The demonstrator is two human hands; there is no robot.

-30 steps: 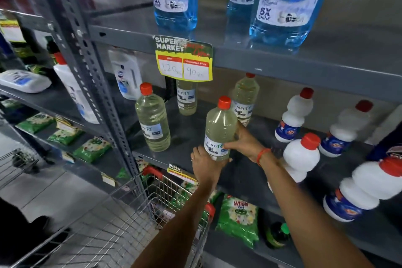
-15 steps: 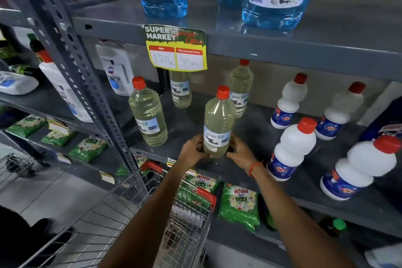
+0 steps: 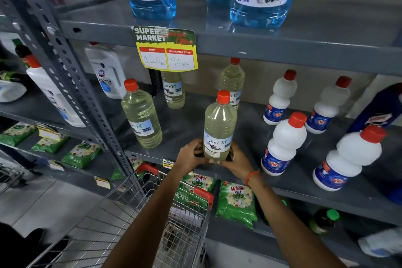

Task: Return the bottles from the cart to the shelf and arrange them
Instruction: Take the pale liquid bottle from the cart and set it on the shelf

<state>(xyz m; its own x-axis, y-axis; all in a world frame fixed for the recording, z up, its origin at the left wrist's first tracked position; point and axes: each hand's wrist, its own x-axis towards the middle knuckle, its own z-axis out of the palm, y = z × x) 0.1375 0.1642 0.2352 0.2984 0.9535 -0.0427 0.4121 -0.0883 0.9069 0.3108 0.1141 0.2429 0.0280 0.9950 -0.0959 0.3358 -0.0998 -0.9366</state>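
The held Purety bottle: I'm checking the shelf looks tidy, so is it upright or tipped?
Upright. The Purety bottle stands with its red cap straight up, base at the shelf front, left hand and right hand cupping its bottom.

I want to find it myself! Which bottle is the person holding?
Look at the grey middle shelf, below the yellow price tag. Near its front edge stands a red-capped bottle of pale yellow liquid. Unlike its three twins, two hands cup its base.

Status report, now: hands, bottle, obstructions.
Left hand, right hand both gripping bleach bottle base. Upright on middle shelf front edge. Nothing blocking.
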